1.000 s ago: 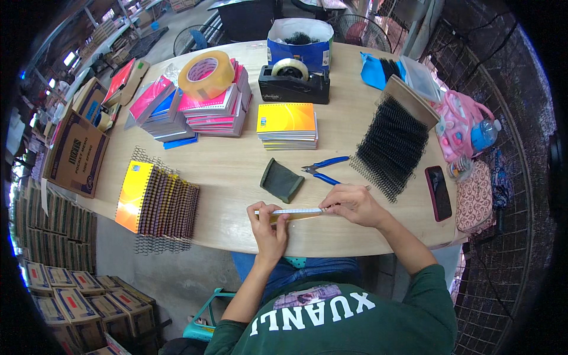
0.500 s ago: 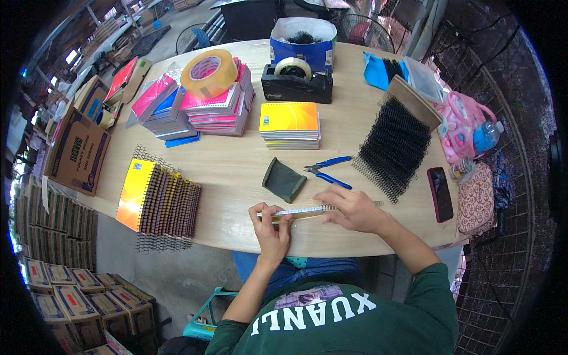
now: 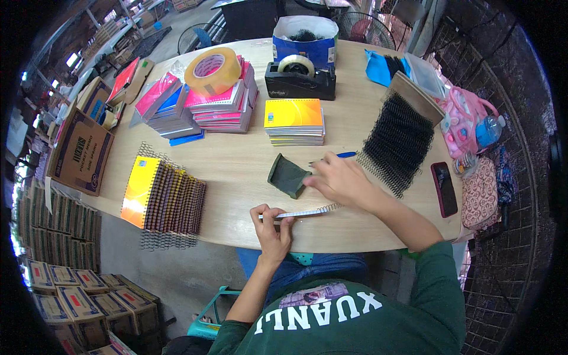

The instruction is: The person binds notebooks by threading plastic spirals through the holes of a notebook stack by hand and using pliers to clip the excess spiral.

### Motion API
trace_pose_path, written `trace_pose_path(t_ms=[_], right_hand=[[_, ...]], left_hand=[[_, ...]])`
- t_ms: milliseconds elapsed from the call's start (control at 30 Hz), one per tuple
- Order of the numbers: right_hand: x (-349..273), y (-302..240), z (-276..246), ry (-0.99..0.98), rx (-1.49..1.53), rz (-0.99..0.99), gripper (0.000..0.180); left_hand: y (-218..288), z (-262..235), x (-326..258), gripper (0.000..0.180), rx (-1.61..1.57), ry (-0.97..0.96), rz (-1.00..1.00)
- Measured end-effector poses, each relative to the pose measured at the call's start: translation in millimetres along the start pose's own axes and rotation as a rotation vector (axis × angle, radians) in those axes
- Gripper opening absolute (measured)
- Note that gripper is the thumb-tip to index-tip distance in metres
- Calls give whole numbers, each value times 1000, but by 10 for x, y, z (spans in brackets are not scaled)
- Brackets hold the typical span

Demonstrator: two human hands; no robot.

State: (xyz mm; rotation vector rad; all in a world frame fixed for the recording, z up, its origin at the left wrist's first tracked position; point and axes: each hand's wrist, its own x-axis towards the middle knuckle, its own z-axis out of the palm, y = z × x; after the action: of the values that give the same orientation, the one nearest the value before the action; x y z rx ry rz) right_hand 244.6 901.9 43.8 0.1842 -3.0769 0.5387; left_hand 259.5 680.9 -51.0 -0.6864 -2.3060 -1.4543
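My left hand (image 3: 273, 231) grips a small notebook (image 3: 307, 213) near the table's front edge, its pages seen edge-on. From the notebook's right end a thin spiral wire (image 3: 333, 207) sticks out and runs under my right wrist. My right hand (image 3: 343, 180) is lifted off the wire, fingers apart, just right of a dark green tray-like piece (image 3: 287, 176). It covers most of the blue-handled pliers (image 3: 347, 154), of which one handle end shows. Nothing is visible in its fingers.
Left stand yellow notebooks with coils (image 3: 142, 192). Beyond lie a yellow notebook stack (image 3: 294, 121), a tape dispenser (image 3: 300, 84), and pink notebooks (image 3: 222, 111) under a tape roll (image 3: 207, 71). Black coils (image 3: 397, 142) and a phone (image 3: 444, 189) are at right; cartons (image 3: 80, 151) at far left.
My right hand has left the wire at the notebook's end and moved up and left over the pliers. My left hand still holds the notebook in much the same place.
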Motion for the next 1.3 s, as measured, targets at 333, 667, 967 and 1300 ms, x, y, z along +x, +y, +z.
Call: trace_pose_path(t_ms=[333, 667, 967, 1300], right_hand=[[526, -357, 574, 42, -322, -245, 48], [22, 548, -87, -644, 657, -356, 42], [-66, 692, 45, -610, 1522, -243, 46], [51, 458, 31, -468, 1010, -352, 42]], left_hand=[[33, -110, -53, 57, 6, 28, -56], [-36, -8, 202, 65, -52, -36, -13], [-57, 67, 249, 64, -101, -66, 10], [-48, 116, 202, 65, -124, -91, -5]])
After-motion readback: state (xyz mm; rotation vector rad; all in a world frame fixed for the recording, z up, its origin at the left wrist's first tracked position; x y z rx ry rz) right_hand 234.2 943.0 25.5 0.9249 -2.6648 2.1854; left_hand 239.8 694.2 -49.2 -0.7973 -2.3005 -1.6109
